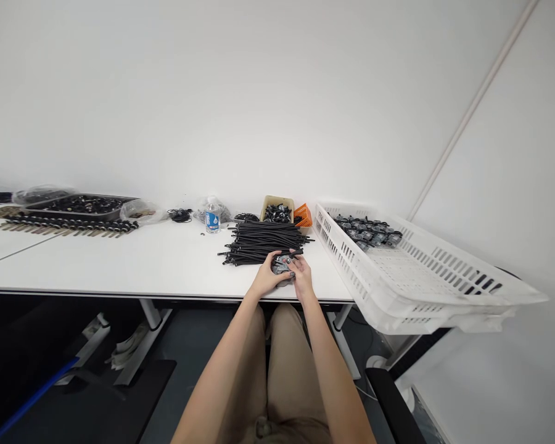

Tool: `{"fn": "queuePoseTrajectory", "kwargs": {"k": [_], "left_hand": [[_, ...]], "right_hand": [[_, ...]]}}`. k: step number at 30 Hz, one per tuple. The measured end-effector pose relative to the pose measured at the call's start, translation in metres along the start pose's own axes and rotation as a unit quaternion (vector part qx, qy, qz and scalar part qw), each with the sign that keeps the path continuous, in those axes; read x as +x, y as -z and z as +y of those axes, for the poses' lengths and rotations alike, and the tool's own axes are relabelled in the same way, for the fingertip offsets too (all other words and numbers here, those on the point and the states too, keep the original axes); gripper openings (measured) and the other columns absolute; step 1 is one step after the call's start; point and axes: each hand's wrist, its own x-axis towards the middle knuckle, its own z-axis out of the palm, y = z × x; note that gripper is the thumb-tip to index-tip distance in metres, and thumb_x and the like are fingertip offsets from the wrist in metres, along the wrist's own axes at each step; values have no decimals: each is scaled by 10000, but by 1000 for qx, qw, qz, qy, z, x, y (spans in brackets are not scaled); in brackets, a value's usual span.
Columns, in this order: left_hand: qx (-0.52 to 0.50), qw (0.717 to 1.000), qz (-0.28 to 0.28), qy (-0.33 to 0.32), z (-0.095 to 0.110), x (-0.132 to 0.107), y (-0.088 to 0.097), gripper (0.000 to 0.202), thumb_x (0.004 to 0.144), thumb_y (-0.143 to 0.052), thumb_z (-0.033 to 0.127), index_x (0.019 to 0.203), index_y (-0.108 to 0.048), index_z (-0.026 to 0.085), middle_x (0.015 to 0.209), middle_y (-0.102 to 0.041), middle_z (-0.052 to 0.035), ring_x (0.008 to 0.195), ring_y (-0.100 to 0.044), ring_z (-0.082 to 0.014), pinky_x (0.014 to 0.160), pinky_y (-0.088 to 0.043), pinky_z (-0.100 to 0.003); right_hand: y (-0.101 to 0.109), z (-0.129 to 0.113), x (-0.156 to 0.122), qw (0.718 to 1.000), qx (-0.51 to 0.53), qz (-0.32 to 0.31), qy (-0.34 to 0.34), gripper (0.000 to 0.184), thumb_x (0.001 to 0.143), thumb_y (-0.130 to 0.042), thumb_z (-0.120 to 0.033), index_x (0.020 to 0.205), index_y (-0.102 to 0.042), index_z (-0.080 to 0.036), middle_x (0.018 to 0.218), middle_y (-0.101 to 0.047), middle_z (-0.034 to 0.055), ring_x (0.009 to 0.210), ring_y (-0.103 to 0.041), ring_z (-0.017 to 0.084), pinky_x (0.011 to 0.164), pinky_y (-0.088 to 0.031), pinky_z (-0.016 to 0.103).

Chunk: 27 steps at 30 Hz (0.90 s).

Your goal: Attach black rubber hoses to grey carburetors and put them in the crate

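Close to the table's front edge, a small grey, shiny packet lies between my two hands, with a short black tube end at its top right. My left hand is curled round its left side, thumb along the bottom. On the other side my right hand grips it, fingertips pressed on its face. What exactly the packet contains is too small to tell. Just behind the hands lies a stack of black tubes, laid side to side.
Right of me, a white slatted crate holds several grey packets. Behind the tubes stand a beige bin of black parts and an orange basket. Leftward are a water bottle, plastic bags and a parts tray.
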Motion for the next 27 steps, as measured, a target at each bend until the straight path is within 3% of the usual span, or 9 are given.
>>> {"fn": "queuePoseTrajectory", "kwargs": {"k": [4, 9, 17, 20, 23, 27], "left_hand": [[-2, 1000, -2, 0, 0, 0, 0, 744, 654, -832, 318, 1297, -480, 189, 1258, -615, -113, 1164, -582, -250, 1039, -429, -393], [-5, 1000, -2, 0, -1, 0, 1, 743, 651, -831, 302, 1299, -485, 189, 1217, -631, -106, 1160, -583, -252, 1041, -426, -403], [-9, 1000, -1, -3, 0, -1, 0, 716, 661, -823, 289, 1289, -492, 196, 1312, -589, -117, 1204, -566, -249, 1056, -416, -391], [-10, 1000, -3, 0, 0, 0, 1, 729, 657, -828, 297, 1291, -484, 195, 1263, -617, -113, 1170, -586, -248, 1039, -432, -392], [-8, 1000, -5, 2, 0, 0, 1, 739, 657, -829, 309, 1297, -479, 191, 1208, -640, -105, 1132, -603, -244, 1025, -441, -394], [-5, 1000, -2, 0, 1, 0, 1, 736, 654, -828, 312, 1294, -485, 191, 1230, -624, -107, 1155, -586, -250, 1035, -428, -398]], "right_hand": [[0, 0, 0, 1000, -5, -8, -7, 342, 683, -781, -374, 954, -673, -194, 943, -752, 41, 877, -691, 204, 850, -525, 343], [2, -2, -3, 1000, 10, -7, 4, 229, 738, -706, -384, 851, -583, -226, 857, -755, 20, 845, -699, 198, 798, -535, 327], [-1, -2, -1, 1000, -4, -9, 0, 500, 649, -810, -297, 1114, -642, -224, 952, -755, 22, 896, -700, 198, 866, -528, 338], [-2, -3, -2, 1000, -4, -14, -3, 324, 740, -719, -408, 976, -690, -187, 900, -753, 44, 878, -694, 208, 839, -531, 341], [-1, -4, -4, 1000, 6, -8, 3, 226, 760, -675, -409, 853, -637, -207, 854, -747, 31, 863, -696, 204, 811, -535, 330], [0, -3, -4, 1000, 12, -5, 6, 297, 679, -744, -325, 904, -574, -233, 874, -752, 16, 866, -705, 198, 823, -537, 333]]}}
